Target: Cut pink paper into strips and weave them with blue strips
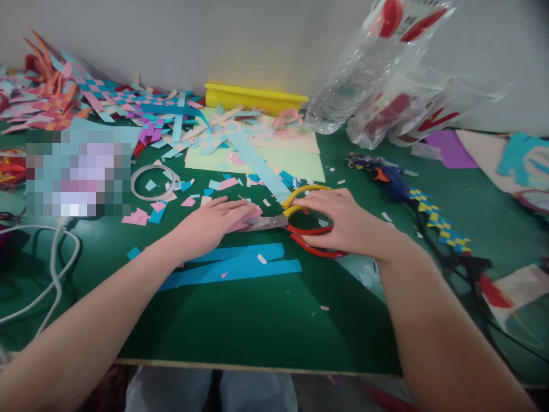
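My left hand [212, 223] lies flat with fingers stretched out, pressing on a pink paper strip [244, 220] on the green table [257, 320]. My right hand [343, 220] rests over the handles of a pair of scissors [300, 229], one handle yellow, one red, fingers curled around them. The scissor blades point left toward the pink strip. Long blue paper strips [240, 264] lie just in front of my left hand.
Paper scraps and woven paper mats [64, 97] litter the back left. A yellow tray [253, 97] stands by the wall. Crumpled plastic bottles [386, 68] lie at back right, a glue gun [386, 174] with black cord to the right, a tape ring [152, 182], white cable [51, 269] at left.
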`<action>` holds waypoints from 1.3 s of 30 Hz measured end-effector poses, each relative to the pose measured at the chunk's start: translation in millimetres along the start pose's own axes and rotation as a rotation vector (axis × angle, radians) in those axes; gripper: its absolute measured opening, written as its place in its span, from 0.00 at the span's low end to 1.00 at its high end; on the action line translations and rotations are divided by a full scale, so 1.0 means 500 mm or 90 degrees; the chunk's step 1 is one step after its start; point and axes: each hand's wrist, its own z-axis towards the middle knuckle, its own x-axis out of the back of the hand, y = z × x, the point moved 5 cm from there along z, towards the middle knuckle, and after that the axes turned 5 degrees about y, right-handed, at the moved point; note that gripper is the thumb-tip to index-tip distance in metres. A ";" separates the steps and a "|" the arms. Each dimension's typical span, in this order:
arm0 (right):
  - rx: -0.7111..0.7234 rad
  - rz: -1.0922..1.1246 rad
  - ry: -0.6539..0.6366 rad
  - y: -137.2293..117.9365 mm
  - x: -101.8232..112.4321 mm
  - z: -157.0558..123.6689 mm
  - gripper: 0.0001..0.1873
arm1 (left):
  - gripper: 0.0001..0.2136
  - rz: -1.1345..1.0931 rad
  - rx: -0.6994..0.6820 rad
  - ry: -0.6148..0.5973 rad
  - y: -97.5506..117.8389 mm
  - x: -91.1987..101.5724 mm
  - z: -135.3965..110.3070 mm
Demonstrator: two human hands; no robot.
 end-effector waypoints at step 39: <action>-0.003 -0.006 0.018 -0.028 -0.005 -0.001 0.27 | 0.12 0.110 0.059 0.182 0.008 0.068 -0.014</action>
